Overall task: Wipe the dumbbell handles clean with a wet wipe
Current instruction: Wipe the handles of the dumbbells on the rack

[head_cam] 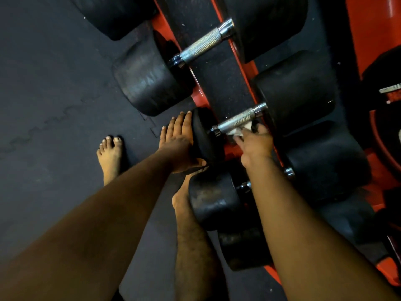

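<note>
the right hand (256, 142) has its fingers (239, 141) curled round a white wet wipe (237, 130), pressing it against the underside of the knurled steel handle (235, 122) of a black dumbbell (293, 92) lying on the red rack (234, 51). the left hand (180, 144) lies with straight fingers flat on that dumbbell's near head (204, 135) (thumb tucked under its lower edge). more black dumbbells sit on the rack above and below, and two bare feet stand on the dark floor mat (54, 94).
</note>
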